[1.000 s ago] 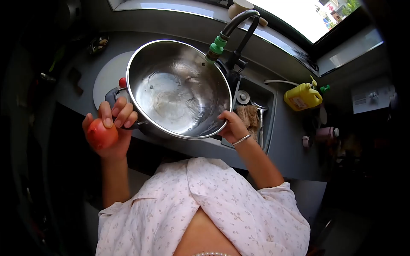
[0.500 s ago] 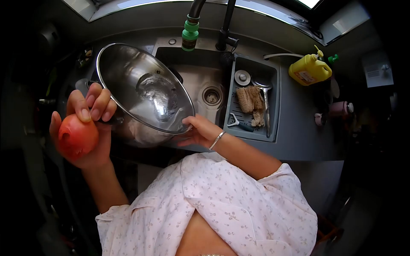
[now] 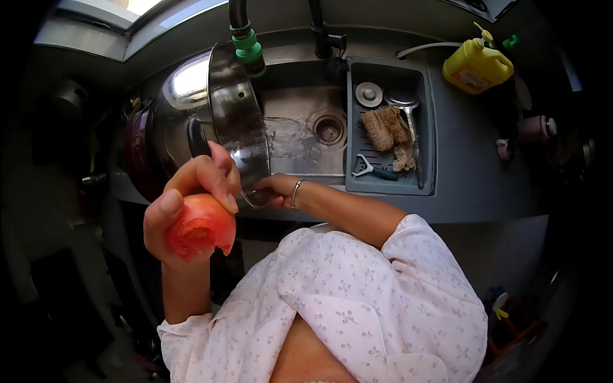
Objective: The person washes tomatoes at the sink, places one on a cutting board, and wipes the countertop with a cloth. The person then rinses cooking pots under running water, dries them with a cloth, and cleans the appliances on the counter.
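Observation:
A large steel pot point(image 3: 185, 96) is tipped on its side toward the sink point(image 3: 297, 108), and water pours over its rim into the basin. My left hand point(image 3: 191, 198) holds a red tomato point(image 3: 204, 225) with a bitten or torn opening, its fingers up against the pot's dark side handle point(image 3: 199, 137). At the lower rim, my right hand point(image 3: 278, 188) grips the pot's edge; a silver bracelet circles that wrist.
A grey tray point(image 3: 431, 127) beside the drain holds a brown scrubber point(image 3: 386, 131), a peeler point(image 3: 377, 169), a strainer plug and a ladle. The faucet nozzle point(image 3: 248, 51) hangs over the pot's rim. A yellow bottle point(image 3: 476, 67) stands at right.
The pot has tilted from nearly upright onto its side above the sink, and its water now flows out. The view has shifted to show more of the sink. Both hands keep their holds.

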A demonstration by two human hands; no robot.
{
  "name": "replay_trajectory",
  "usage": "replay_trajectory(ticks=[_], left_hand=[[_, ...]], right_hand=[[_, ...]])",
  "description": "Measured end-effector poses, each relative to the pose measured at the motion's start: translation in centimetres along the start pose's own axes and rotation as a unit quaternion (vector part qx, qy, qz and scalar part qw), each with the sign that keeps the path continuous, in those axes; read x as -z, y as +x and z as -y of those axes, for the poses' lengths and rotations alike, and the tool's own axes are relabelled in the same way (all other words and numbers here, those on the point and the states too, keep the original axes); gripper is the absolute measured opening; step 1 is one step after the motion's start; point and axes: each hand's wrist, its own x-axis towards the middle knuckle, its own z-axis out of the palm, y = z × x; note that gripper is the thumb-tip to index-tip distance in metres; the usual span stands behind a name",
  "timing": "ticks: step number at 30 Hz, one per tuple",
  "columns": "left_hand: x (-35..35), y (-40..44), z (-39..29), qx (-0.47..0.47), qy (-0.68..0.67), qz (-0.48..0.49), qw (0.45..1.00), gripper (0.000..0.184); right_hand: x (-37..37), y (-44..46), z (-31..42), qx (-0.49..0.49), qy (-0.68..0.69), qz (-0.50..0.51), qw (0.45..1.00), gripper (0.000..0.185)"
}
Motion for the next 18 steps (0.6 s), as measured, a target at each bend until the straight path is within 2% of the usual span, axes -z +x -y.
replay_trajectory(ticks=[2,6,8,10,12,15,18], left_hand=[[-0.7,-0.4,0.2,0.007,0.034,-0.004,0.999,0.055],[-2.7,-1.0,0.3,0.017,0.093,-0.028,0.995,0.054],[-3.5,-1.2,0.2,0.020,0.128,-0.039,0.991,0.052],[-4.1,-1.5,0.3,0.036,0.149,-0.038,0.987,0.052],[-4.4,-1.8,0.3,0.035,0.156,-0.040,0.986,0.053],[-4.7,-2.3,0.3,0.044,0.177,-0.035,0.983,0.054],[-4.8,-3.0,0.3,0.040,0.173,-0.041,0.983,0.054]], right_hand=[[-0.6,0.6,0.0,-0.017,-0.009,-0.046,0.999,0.022],[-0.7,1.8,0.9,-0.041,-0.003,0.029,0.999,0.018],[-0.7,2.3,0.9,-0.029,-0.021,0.022,0.999,0.015],[-0.2,3.5,0.7,-0.024,-0.009,0.070,0.997,0.014],[-1.1,2.4,0.9,-0.036,-0.008,0.060,0.998,0.014],[-0.2,3.7,0.2,-0.030,-0.042,0.096,0.994,0.015],[-0.4,3.5,-0.3,-0.031,-0.051,0.076,0.995,0.017]])
